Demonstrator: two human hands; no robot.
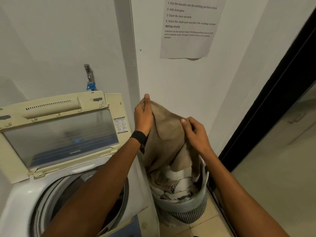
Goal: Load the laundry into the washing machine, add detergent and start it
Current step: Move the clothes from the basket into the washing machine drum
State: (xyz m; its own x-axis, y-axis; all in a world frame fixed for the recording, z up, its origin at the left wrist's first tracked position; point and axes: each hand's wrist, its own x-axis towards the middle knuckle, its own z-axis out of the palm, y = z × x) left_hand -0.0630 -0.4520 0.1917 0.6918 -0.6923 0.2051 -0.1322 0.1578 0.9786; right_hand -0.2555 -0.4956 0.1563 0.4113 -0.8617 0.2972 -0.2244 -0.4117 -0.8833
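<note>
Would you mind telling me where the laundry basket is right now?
In the head view, the laundry basket stands on the floor at lower centre, just right of the open washing machine and directly below the lifted beige garment.

Washing machine point(20, 199) stands open, lid point(59, 134) tipped back towards the rear wall under a jutting tap point(89, 74); drum mouth point(68, 189) is free from above on its left side, with the left forearm lying across the right. Basket point(193, 202) sits wedged between the machine's side and the dark door frame point(273, 100), wall point(179, 79) close behind. Its mouth is heaped with clothes and curtained by the tan cloth point(167, 134) that the left hand point(143, 117) and right hand point(196, 132) hold up, so the only way in is from the near side
</note>
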